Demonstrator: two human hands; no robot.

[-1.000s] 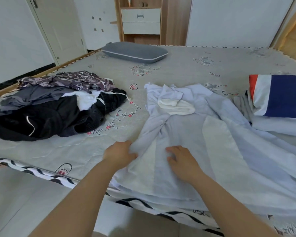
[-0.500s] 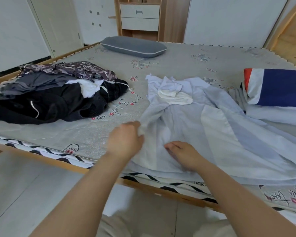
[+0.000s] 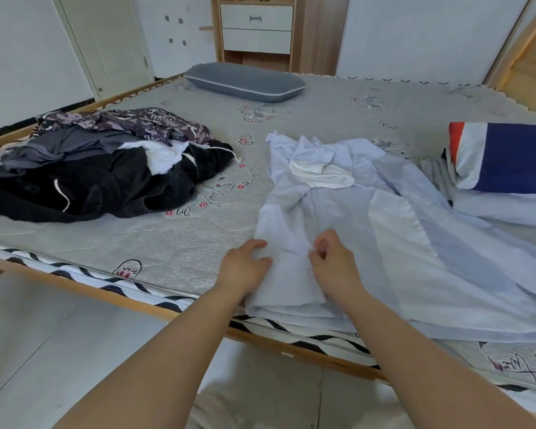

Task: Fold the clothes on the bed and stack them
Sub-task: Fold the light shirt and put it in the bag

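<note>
Head view showed a pale blue shirt (image 3: pixel 369 230) spread on the bed (image 3: pixel 338 119), collar toward the far side and hem hanging just over the near edge. The left hand (image 3: pixel 245 267) lay on the shirt's near left part, thumb and fingers lightly curled on the cloth; whether it actually pinched a fold I could not tell. The right hand (image 3: pixel 331 261) sat just beside it, thumb and fingertips drawn together in a pinch on the fabric near the front placket. The left side of the shirt looked folded in over the body, with a doubled edge under the hands, while the right side was spread flat toward a striped pillow (image 3: pixel 508 156).

By my judgement the step in hand was the first lengthwise fold of this shirt: setting and smoothing the left panel. The next move would call for bringing the right side and its sleeve inward to match, then folding hem to collar.

A heap of dark clothes (image 3: pixel 84 168) lay well apart on the left, not yet folded, and a grey pillow (image 3: pixel 245 82) sat at the far side.
</note>
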